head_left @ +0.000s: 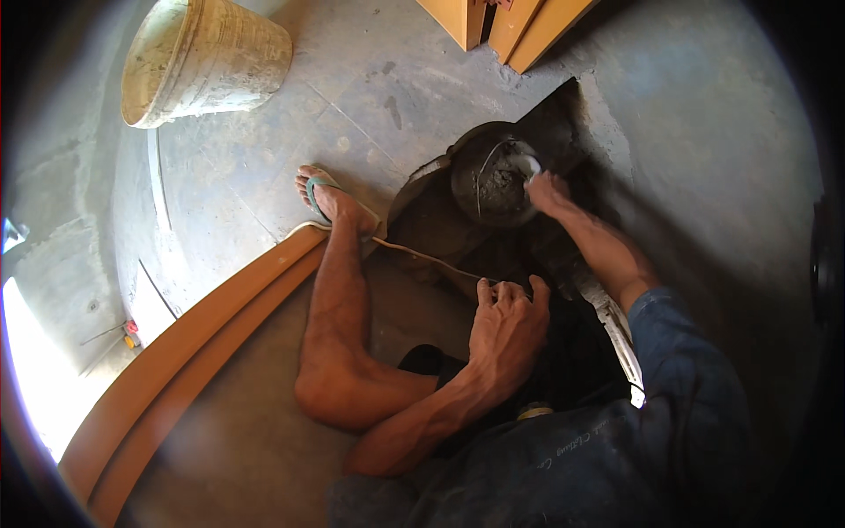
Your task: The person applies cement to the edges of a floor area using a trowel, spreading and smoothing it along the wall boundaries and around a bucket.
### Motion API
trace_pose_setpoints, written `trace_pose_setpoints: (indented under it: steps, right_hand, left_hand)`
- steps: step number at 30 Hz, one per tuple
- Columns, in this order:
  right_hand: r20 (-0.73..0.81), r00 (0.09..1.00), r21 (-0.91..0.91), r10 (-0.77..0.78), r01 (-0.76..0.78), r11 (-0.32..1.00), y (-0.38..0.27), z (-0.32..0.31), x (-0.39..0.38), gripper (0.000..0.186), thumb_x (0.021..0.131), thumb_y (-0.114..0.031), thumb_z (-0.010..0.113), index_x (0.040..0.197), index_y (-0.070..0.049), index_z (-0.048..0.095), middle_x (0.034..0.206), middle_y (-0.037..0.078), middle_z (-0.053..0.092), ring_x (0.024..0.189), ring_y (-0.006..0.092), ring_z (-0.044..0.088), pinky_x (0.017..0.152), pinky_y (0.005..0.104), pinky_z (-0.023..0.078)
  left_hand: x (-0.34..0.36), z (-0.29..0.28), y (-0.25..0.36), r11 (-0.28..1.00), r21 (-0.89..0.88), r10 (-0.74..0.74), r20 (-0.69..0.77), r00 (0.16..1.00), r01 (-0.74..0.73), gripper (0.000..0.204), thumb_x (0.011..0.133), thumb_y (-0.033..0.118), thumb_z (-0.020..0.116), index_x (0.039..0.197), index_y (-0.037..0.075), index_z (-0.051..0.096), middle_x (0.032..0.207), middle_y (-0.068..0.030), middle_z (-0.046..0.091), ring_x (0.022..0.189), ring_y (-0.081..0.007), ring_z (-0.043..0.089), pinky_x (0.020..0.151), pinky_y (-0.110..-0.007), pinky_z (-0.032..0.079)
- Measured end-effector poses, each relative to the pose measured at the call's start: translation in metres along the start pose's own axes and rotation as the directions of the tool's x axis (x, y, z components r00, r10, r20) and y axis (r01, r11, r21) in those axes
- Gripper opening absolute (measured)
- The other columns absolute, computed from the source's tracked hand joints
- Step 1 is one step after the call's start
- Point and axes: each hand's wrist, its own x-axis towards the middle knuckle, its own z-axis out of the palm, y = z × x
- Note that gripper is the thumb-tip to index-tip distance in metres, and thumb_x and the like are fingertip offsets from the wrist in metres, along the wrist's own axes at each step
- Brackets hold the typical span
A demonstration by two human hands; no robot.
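My right hand [547, 194] is closed around a pale tool [528, 165], whose working end I cannot make out. It reaches into a dark round bucket [465, 183] at the right of centre, with wet grey mortar [502, 187] inside and a thin wire handle lying across it. Lower down, my left hand [509, 326] hovers over my lap, fingers bent and apart, with nothing visible in it. A thin pale cord [422, 255] runs up to its fingertips from the left; whether they touch it is hidden.
A mud-stained pale bucket [233, 62] lies tilted at the upper left. Orange-brown wooden frame pieces [189, 361] curve along the lower left, and more wooden boards [519, 31] stand at the top. My left foot [330, 198], in a green flip-flop, rests on the grey concrete floor [352, 106].
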Motion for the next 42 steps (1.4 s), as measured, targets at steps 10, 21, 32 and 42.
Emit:
trace_pose_setpoints:
  steps: [10,21,32,42]
  right_hand:
    - [-0.089,0.987,-0.058,-0.133,0.128,0.990,-0.028,-0.037,-0.052,0.040,0.095,-0.040,0.056,0.100,-0.003,0.070,0.108,0.021,0.067,0.103,0.0415,0.064,0.086,0.0511,0.051]
    - [-0.011,0.962,-0.184,-0.273,0.266,0.946,-0.012,0.009,-0.039,0.040,0.092,-0.043,0.060,0.101,-0.005,0.069,0.109,0.015,0.067,0.105,0.0385,0.063,0.086,0.0487,0.051]
    - [-0.167,0.982,-0.021,-0.093,0.091,0.996,-0.023,0.029,0.002,0.039,0.093,-0.038,0.060,0.099,-0.001,0.071,0.108,0.020,0.067,0.102,0.0381,0.066,0.085,0.0471,0.054]
    - [-0.124,0.974,-0.163,-0.190,0.169,0.972,-0.015,-0.034,-0.045,0.040,0.094,-0.040,0.059,0.098,-0.002,0.070,0.105,0.017,0.068,0.099,0.0340,0.067,0.081,0.0459,0.054]
  left_hand:
    - [-0.005,-0.002,-0.010,0.997,-0.046,-0.067,-0.011,0.998,0.066,0.076,0.075,0.029,0.079,0.135,-0.004,0.045,0.111,-0.0263,0.063,0.114,-0.0355,0.059,0.106,-0.051,0.037]
    - [-0.006,-0.005,-0.008,0.999,-0.009,-0.031,0.033,0.999,0.031,0.076,0.077,0.030,0.077,0.137,-0.005,0.043,0.112,-0.0267,0.062,0.116,-0.0369,0.057,0.107,-0.052,0.036]
    - [0.000,0.005,-0.001,1.000,-0.009,-0.008,0.072,0.997,0.009,0.076,0.077,0.030,0.078,0.136,-0.004,0.043,0.110,-0.0259,0.062,0.113,-0.0362,0.059,0.106,-0.052,0.037]
    - [-0.003,-0.001,-0.004,0.999,-0.011,-0.039,0.043,0.998,0.039,0.078,0.076,0.031,0.079,0.136,-0.004,0.044,0.109,-0.0256,0.063,0.112,-0.0363,0.059,0.106,-0.052,0.037]
